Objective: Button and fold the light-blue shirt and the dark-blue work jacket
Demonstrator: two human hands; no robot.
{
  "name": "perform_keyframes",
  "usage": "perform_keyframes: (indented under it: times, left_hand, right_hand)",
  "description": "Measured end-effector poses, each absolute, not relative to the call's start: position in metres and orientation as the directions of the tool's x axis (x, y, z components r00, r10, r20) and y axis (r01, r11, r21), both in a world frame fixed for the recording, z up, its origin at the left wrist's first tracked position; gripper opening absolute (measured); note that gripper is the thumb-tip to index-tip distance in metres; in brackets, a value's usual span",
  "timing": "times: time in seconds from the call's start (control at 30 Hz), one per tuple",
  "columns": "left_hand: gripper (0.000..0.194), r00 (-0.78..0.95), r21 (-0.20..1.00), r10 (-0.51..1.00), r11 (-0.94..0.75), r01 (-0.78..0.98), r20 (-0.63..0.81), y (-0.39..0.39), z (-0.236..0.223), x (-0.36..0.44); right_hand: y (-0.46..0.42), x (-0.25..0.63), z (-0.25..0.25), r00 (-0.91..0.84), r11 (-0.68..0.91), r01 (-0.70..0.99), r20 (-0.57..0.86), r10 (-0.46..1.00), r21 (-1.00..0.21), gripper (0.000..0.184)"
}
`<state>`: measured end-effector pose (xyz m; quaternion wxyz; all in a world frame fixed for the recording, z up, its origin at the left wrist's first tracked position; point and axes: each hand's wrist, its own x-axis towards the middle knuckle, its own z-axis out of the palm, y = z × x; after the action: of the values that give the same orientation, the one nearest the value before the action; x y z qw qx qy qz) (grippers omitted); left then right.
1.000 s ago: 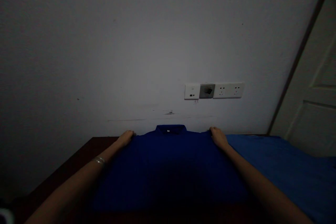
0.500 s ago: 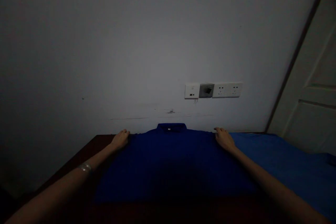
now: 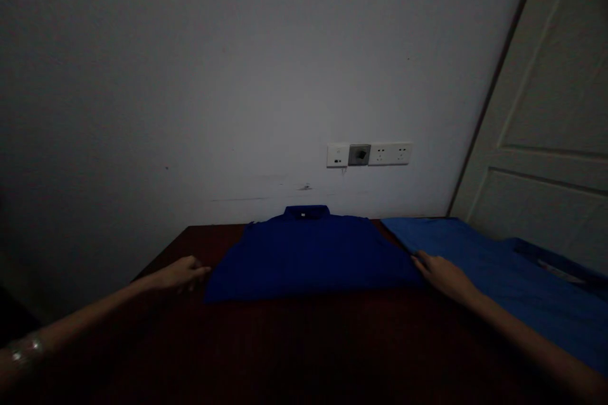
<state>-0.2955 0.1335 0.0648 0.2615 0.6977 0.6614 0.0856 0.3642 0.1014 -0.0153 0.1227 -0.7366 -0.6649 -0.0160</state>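
Observation:
A dark blue collared shirt (image 3: pixel 313 253) lies spread on the dark red-brown table, its collar toward the wall and a small pale label inside the neck. My left hand (image 3: pixel 185 272) is just left of the shirt's near left corner, its fingers loosely bent and apart, with nothing seen in them. My right hand (image 3: pixel 441 271) rests by the shirt's right edge near the lower corner. Its fingertips touch or nearly touch the cloth there, and the fingers look loosely extended. The dim light hides fine detail of both hands.
On the right of the dark table (image 3: pixel 304 348) lies a lighter blue garment (image 3: pixel 475 259) with a darker collar. A plain wall (image 3: pixel 237 76) with a row of switches and sockets (image 3: pixel 370 154) stands behind. A pale panelled door (image 3: pixel 551 139) is at the right.
Both hands have left the shirt's shoulders and moved outward and toward me. More of the near tabletop shows, and the shirt's near edge appears farther from me. The view has shifted slightly.

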Motion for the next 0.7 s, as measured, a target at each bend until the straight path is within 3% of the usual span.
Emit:
perform_keyframes:
  times: [0.1, 0.17, 0.4, 0.53, 0.7]
  left_hand:
    - [0.057, 0.190, 0.509, 0.905, 0.033, 0.860, -0.380, 0.105, 0.055, -0.290]
    - [0.056, 0.213, 0.538, 0.898, 0.030, 0.843, -0.384, 0.092, 0.047, -0.286]
    - [0.053, -0.003, 0.612, 0.982, 0.121, 0.781, -0.190, 0.074, 0.035, -0.275]
    - [0.052, -0.014, 0.684, 0.986, 0.124, 0.719, -0.163, 0.078, 0.027, -0.272]
    - [0.049, -0.021, 0.688, 0.986, 0.132, 0.714, -0.168, 0.087, 0.017, -0.274]
  right_hand:
    - [0.087, 0.359, -0.023, 0.133, -0.091, 0.973, 0.193, 0.972, -0.210, 0.038]
    - [0.083, 0.359, -0.028, 0.136, -0.077, 0.960, 0.208, 0.969, -0.269, 0.036]
    - [0.085, 0.363, -0.034, 0.127, -0.041, 0.940, 0.234, 0.964, -0.339, 0.034]
    - [0.084, 0.363, -0.033, 0.129, -0.045, 0.949, 0.254, 0.959, -0.311, 0.036]
    - [0.081, 0.361, -0.031, 0.146, -0.074, 0.962, 0.266, 0.953, -0.264, 0.041]
